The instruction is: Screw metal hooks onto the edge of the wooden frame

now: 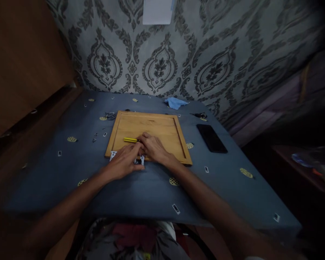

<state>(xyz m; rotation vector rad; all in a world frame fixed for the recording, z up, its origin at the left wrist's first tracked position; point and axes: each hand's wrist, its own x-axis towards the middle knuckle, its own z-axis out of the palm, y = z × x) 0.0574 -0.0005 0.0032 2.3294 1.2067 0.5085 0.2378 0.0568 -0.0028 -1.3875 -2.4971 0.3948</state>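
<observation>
A framed wooden panel, like a cabinet door, lies flat on the cloth-covered table. My left hand is bent over the panel's near edge, its thumb and fingers around a silvery metal hinge. Beside that hand's wrist side, another bit of bright metal shows at the same edge. My right hand is curled against the left one, fingers closed at the dark end of a slim yellow pencil-like tool. The fingertips of both hands overlap, so the exact grip is partly hidden.
On the right lies a black phone, with a dark tool behind it. A blue cloth sits near the wall. Several small screws and a dark coiled item are left of the panel. A wooden cabinet borders the table's left.
</observation>
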